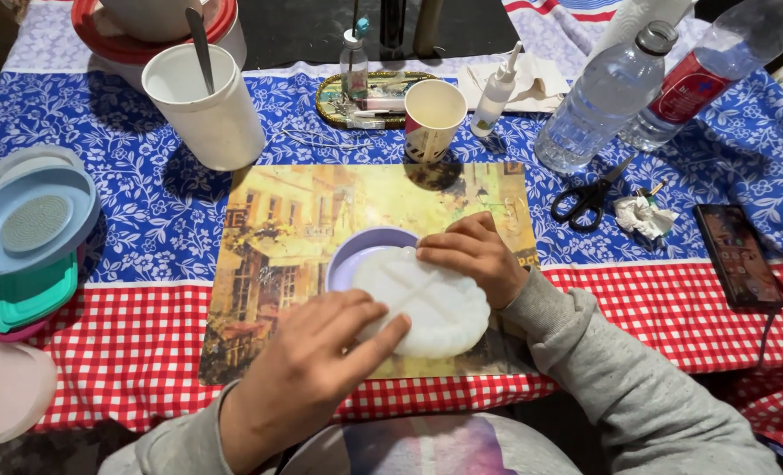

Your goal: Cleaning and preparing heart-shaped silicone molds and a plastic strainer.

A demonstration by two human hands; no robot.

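Blue floral and red checked tablecloth [145,343] covers the table, picture placemat [259,264] in the middle. White round scalloped mould [431,303] lies on the placemat, overlapping a lilac bowl [356,251]. Left hand [316,356] presses its near edge, fingers flat and together; right hand [475,255] curls over its far rim. Nearby: paper cup [433,116], scissors [587,198], water bottle [604,97], phone [739,255].

A home craft table: beyond the hands, a floral and checked tablecloth [127,132] carries scissors [587,198], a glue bottle [497,92], paper cups [433,119], water bottles [607,97] and a phone [739,255].
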